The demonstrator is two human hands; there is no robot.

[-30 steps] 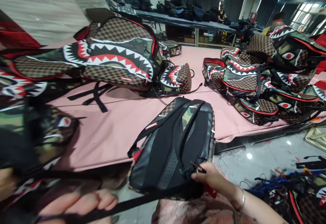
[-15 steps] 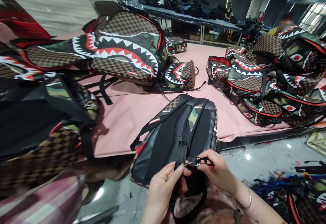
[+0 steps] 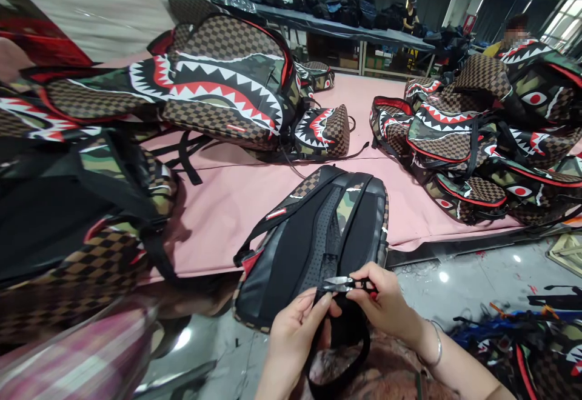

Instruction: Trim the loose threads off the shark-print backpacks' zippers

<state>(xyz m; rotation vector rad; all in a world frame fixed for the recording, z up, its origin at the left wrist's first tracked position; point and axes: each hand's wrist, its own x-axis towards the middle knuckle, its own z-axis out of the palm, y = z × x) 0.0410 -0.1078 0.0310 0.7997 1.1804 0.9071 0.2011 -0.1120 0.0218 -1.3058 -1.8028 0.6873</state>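
Observation:
A black backpack (image 3: 291, 266) lies back side up at the table's front edge, with checkered and camouflage trim. Between the thumb and fingers of my left hand (image 3: 302, 321) is a black strap (image 3: 343, 373) of this backpack, its loop hanging down below. My right hand (image 3: 384, 294) is closed around small thread snips (image 3: 339, 283), whose metal blades point left and lie across the strap just above my left fingertips. Part of the snips' handle is hidden inside my right fingers.
The pink-covered table (image 3: 204, 230) carries shark-mouth backpacks (image 3: 227, 79) at the left and a pile of bags (image 3: 454, 133) at the right. Another person's plaid sleeve (image 3: 91, 357) is near at the lower left. More bags (image 3: 536, 351) lie at the lower right.
The snips' blades have swung from near my left fingertips to lie flatter across the strap, showing more clearly. My left hand keeps its hold, and the backpack stays put.

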